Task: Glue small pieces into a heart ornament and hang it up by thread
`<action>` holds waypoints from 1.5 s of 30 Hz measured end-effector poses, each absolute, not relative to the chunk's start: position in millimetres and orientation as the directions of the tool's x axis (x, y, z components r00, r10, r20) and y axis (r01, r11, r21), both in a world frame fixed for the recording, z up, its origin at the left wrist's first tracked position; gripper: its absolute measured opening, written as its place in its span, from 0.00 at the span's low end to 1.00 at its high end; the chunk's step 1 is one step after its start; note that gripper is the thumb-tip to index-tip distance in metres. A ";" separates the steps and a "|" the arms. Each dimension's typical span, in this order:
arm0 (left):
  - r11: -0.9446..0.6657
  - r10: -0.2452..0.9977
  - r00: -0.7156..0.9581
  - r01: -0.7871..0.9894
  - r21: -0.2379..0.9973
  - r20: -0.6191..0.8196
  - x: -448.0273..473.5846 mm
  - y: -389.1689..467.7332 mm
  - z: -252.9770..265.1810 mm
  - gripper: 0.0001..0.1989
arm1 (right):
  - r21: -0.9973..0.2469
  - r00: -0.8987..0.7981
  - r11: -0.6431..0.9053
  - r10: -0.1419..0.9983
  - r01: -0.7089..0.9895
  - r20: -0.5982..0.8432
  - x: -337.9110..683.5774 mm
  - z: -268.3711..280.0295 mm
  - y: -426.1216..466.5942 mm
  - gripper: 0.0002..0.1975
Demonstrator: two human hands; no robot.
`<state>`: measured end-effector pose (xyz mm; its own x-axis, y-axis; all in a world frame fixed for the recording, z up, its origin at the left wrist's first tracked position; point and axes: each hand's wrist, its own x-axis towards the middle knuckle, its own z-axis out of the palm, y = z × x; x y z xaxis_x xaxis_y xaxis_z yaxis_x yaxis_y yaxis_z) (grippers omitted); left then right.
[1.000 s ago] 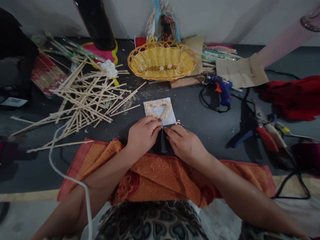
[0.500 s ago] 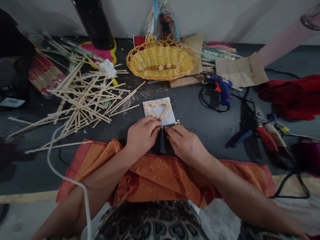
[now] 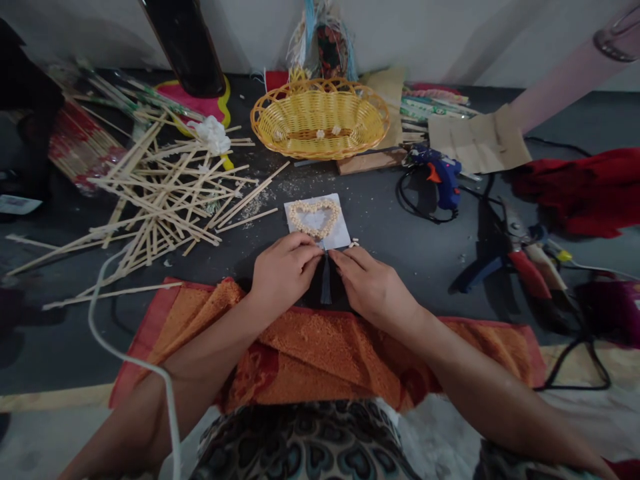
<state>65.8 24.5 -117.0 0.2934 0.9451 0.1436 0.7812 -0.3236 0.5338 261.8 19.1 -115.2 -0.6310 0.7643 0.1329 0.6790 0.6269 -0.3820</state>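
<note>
A heart outline made of small pale wooden pieces (image 3: 329,226) lies on a white paper square (image 3: 342,233) on the dark table. Below its point hangs a grey-blue tassel (image 3: 326,285), its strands spread toward me. From the left, my left hand (image 3: 285,268) pinches at the tassel's top, by the paper's lower edge. My right hand (image 3: 376,287) is closed opposite it, fingertips at the tassel's cord. The fingers partly hide the cord. A few tiny stick pieces (image 3: 354,243) lie just beyond my right fingers.
A pile of thin wooden sticks (image 3: 165,193) spreads at the left. Behind stands a yellow wicker basket (image 3: 320,148). On the right are a blue glue gun (image 3: 447,179), red-handled cutters (image 3: 530,273) and a red cloth (image 3: 585,193). An orange towel (image 3: 320,347) lies along the front edge.
The tassel's upper end and my right fingertips have shifted very slightly. Both hands otherwise keep their place, and the heart stays on its paper. The view has moved a little.
</note>
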 end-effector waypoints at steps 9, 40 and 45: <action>-0.359 0.932 0.315 0.742 0.566 0.178 60.0 22.5 -119.5 0.09 | -0.296 -0.663 0.673 0.734 0.678 0.150 263.8 -103.7 9.6 0.17; -0.453 0.891 0.392 0.738 0.500 0.229 56.1 12.0 -117.3 0.11 | -0.378 -0.595 0.610 0.785 0.696 0.171 285.8 -86.4 5.1 0.12; -0.470 0.882 0.449 0.821 0.324 0.142 67.2 -0.2 -108.9 0.19 | -0.367 -0.467 0.500 0.865 0.784 0.182 298.9 -88.1 23.8 0.11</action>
<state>67.2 -0.2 -108.9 0.4490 0.8821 0.1423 0.8209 -0.4701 0.3241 298.9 23.8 -88.1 -0.4667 0.8654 0.1824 0.7844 0.5003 -0.3666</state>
